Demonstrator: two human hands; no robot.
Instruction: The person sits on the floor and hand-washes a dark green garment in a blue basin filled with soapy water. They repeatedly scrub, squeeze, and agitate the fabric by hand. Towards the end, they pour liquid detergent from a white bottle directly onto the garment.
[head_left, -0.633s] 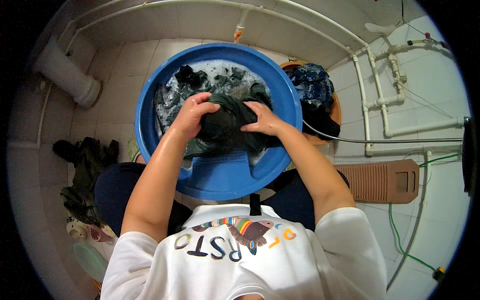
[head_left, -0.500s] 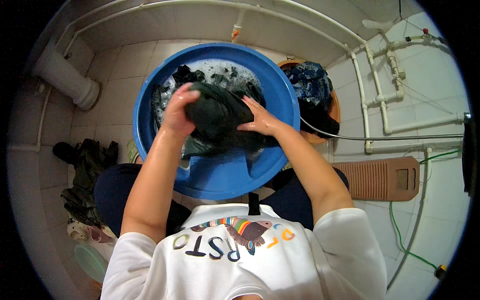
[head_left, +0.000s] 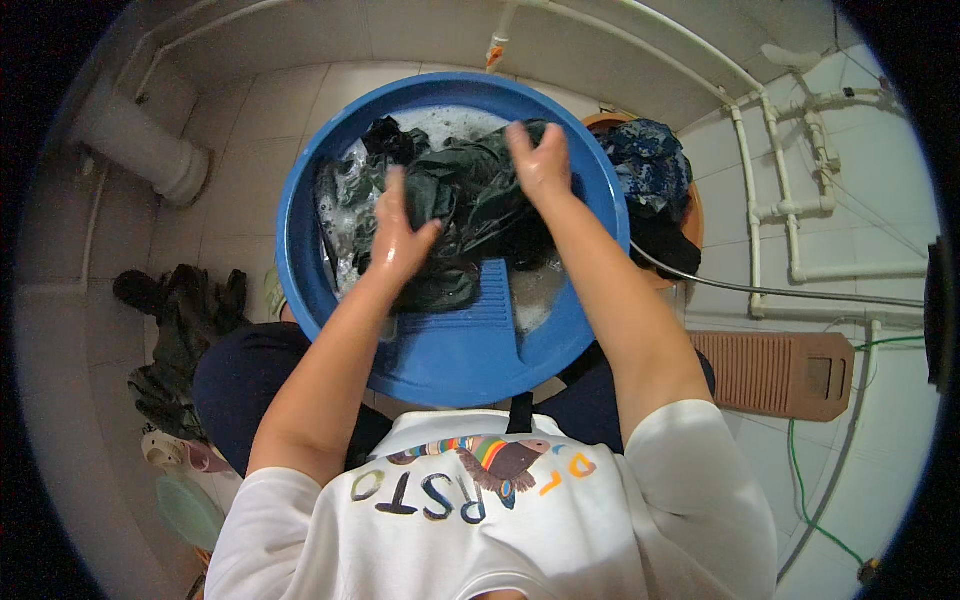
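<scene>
Dark green wet clothing lies crumpled in soapy water inside a large blue basin. My left hand is over the near left part of the cloth, thumb and fingers spread, slightly blurred. Farther off, my right hand is at the cloth's right end, its thumb and fingers apart. Both hands look wet, and neither is closed round the cloth. A ribbed washboard slope, moulded into the basin's near side, shows partly below the clothing. White suds show along the far side.
An orange tub with dark and blue patterned clothes stands at the right. A brown washboard lies on the tiles, below a grey hose and white pipes. Dark clothes lie at the left, near a pale green basin.
The dark green clothing, bunched up between both hands before, now lies spread lower in the basin. My hands have come off their grip, the right one moving farther away. The view has shifted slightly.
</scene>
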